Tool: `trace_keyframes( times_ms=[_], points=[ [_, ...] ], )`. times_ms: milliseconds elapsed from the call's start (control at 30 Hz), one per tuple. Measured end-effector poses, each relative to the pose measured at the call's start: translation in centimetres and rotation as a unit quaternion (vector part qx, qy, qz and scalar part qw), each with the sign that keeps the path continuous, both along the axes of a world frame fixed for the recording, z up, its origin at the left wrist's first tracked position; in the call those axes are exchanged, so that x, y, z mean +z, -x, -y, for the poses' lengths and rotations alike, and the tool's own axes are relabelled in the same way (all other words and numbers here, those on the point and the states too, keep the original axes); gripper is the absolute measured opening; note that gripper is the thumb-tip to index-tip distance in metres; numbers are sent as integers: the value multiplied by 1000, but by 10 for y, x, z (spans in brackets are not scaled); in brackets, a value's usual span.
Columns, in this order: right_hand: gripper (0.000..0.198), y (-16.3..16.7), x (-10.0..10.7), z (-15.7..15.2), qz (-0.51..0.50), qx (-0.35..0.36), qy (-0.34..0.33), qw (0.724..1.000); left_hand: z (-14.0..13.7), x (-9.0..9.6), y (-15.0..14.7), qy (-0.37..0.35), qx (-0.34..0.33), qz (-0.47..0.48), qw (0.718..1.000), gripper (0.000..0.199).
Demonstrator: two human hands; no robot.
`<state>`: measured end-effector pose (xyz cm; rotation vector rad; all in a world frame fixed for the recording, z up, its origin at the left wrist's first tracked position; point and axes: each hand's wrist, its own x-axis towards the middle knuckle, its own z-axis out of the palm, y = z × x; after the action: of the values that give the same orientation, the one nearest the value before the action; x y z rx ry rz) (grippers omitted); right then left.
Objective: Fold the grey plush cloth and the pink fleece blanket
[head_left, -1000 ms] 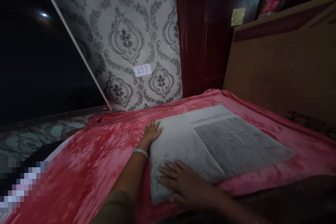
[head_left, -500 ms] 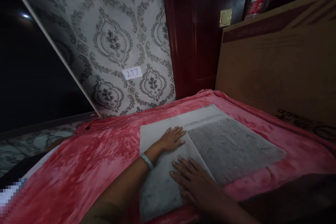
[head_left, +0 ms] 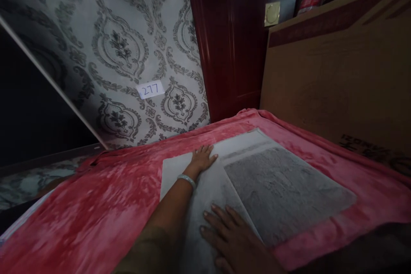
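The flat grey plush cloth, with its left part folded over (head_left: 276, 192), lies in the centre of the frame on a pink-red plush blanket (head_left: 83, 218). The left hand (head_left: 202, 158), open with fingers spread, rests near its far edge; the right hand (head_left: 229, 233), also spread, is at lower centre, beside the fold's edge. The blanket extends widely toward lower left; at right stands a brown cardboard box (head_left: 321, 85).
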<state>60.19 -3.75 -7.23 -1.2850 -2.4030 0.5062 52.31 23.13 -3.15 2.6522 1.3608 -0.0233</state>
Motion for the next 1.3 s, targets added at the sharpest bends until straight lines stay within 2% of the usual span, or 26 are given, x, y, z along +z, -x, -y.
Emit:
trace_keyframes(
  times_ms=[133,233,333,500,633,733,800,900,1033,1100,1167,1300],
  points=[
    [77,0,0,1,-3,-4,-9,1000,-7,2,-2,13,17,20,1000,74],
    [73,-1,5,4,-4,-10,-16,1000,-12,11,2,45,22,34,998,68],
    [69,-2,10,8,-9,-20,-29,999,-9,18,9,43,29,30,998,66],
    [62,0,14,10,-18,-36,-45,998,22,16,25,2,46,16,999,66],
    [53,0,10,8,-43,-34,-60,997,53,25,35,-28,-24,-13,999,63],
    [42,-11,2,7,-109,-38,-114,987,67,34,30,-36,-58,-21,997,64],
    [40,-33,-2,8,-165,-96,-167,967,72,33,23,-23,-51,-17,998,66],
    [39,-88,-6,13,-211,-249,-213,921,76,19,15,-20,-41,-6,999,69],
    [44,-177,-11,24,-189,-467,-237,831,76,1,13,-47,-40,19,998,68],
    [51,-213,-19,30,-163,-543,-229,791,74,-1,13,-55,-42,30,997,67],
    [57,-238,-28,33,-147,-586,-200,772,74,0,14,-62,-44,40,996,64],
    [57,-263,-37,29,-115,-616,-127,769,76,2,15,-94,-58,63,992,55]
  ],
)
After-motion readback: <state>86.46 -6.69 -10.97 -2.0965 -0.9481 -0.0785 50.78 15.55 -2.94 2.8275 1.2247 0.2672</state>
